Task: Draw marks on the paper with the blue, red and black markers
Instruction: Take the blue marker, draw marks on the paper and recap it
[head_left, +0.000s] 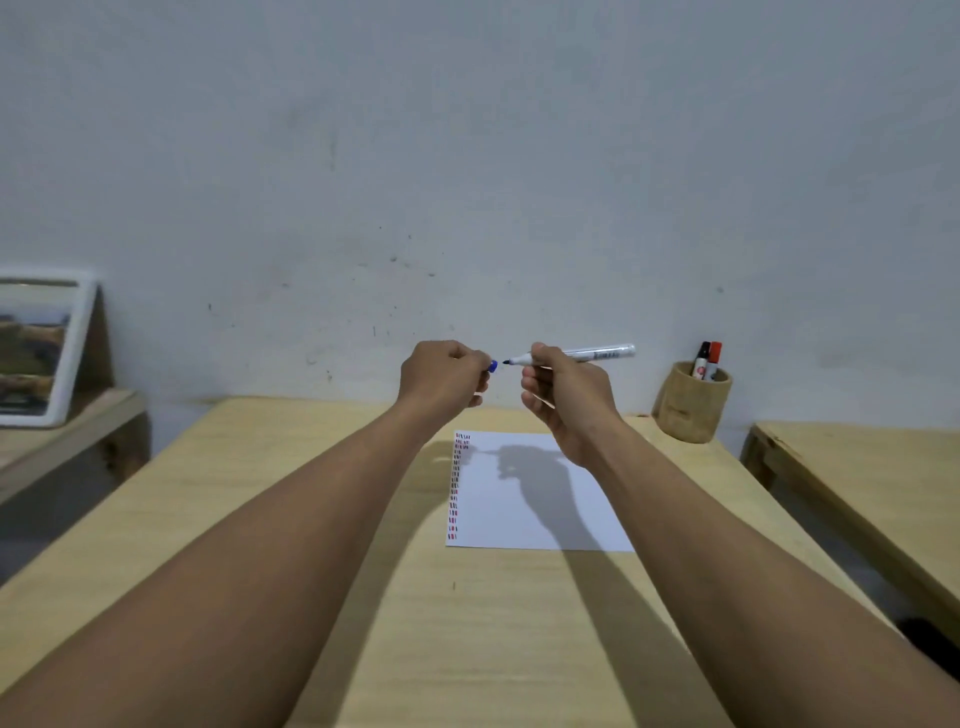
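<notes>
Both hands are raised above the wooden table (260, 493). My right hand (569, 395) grips the blue marker (597, 354), uncapped, its tip pointing left. My left hand (441, 376) pinches the blue cap (492, 366), a short gap from the tip. Below them lies a white sheet of paper (540, 519) with a column of small blue, red and black marks (455, 486) down its left edge. The black marker (702, 358) and the red marker (714, 359) stand capped in a wooden cup (691, 410) at the table's back right.
A framed picture (41, 348) leans against the wall on a low wooden shelf at the left. Another wooden table (872, 478) stands at the right, with a gap between. A grey wall runs behind.
</notes>
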